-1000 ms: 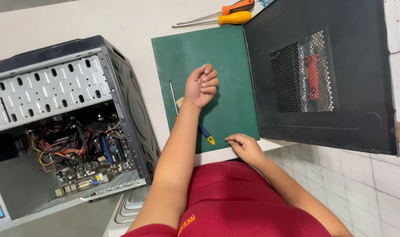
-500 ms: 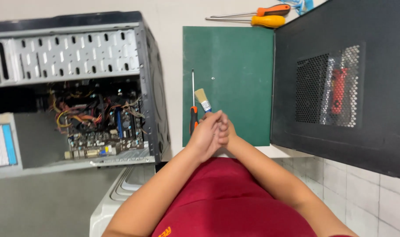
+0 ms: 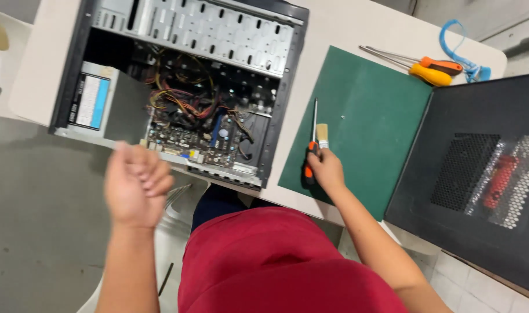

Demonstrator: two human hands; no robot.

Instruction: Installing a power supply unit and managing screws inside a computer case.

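Right hand: my right hand (image 3: 327, 169) rests on the green mat (image 3: 368, 116), fingers curled together over the orange-handled screwdriver (image 3: 311, 152).
Brush: a small brush (image 3: 322, 136) lies just beside the screwdriver, at 12 o'clock from that hand.
Left hand: my left hand (image 3: 138, 185) hangs blurred in the air, fingers loosely curled, holding nothing.
Case: the open computer case (image 3: 189, 87) sits at 1 o'clock from my left hand.

i see my right hand (image 3: 327, 169) resting on the green mat (image 3: 368, 122), fingers over the orange-handled screwdriver (image 3: 311, 152) and small brush (image 3: 322, 135). my left hand (image 3: 137, 185), blurred, is loosely curled and empty near the open computer case (image 3: 183, 87). the black side panel (image 3: 479, 179) lies right of the mat; two more screwdrivers (image 3: 429, 69) lie at the table's far edge.
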